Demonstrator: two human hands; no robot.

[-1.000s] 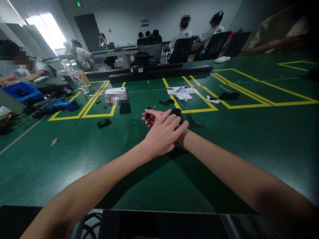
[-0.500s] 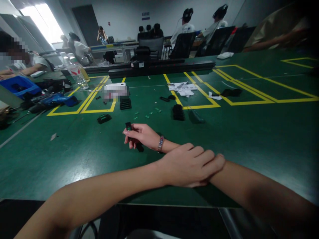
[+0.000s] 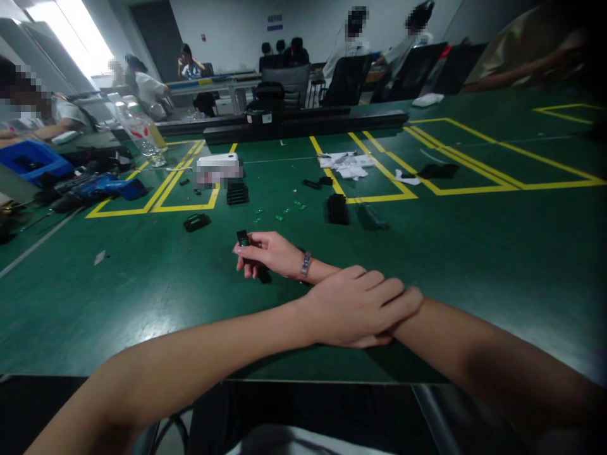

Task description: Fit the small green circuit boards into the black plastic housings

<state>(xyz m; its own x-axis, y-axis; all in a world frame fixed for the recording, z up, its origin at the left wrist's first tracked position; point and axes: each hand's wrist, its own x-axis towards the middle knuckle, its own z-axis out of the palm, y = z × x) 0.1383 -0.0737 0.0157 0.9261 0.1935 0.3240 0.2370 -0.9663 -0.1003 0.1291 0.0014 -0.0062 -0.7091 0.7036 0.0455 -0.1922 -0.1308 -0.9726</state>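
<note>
My arms are crossed over the green table [image 3: 474, 253]. My right hand [image 3: 266, 253], with a bracelet at the wrist, pinches a small black part with a green face [image 3: 243, 238] just above the table; another small dark piece [image 3: 263, 276] lies under its fingers. My left hand [image 3: 361, 306] rests across my right forearm near the table's front edge, fingers stretched out and together, holding nothing. A black ribbed block [image 3: 337, 208] stands farther back, beyond both hands.
Small green and black bits [image 3: 279, 215], a black part [image 3: 197, 222], a ribbed block [image 3: 237, 193], a white box [image 3: 218, 167] and papers [image 3: 346, 165] lie among yellow floor-tape lines. Blue tools [image 3: 102, 188] and a blue bin [image 3: 33, 161] sit left. People work at the far tables.
Both hands have drawn back toward me from the black ribbed block. My right hand now holds the small black part, and my left hand has slid down onto my right forearm.
</note>
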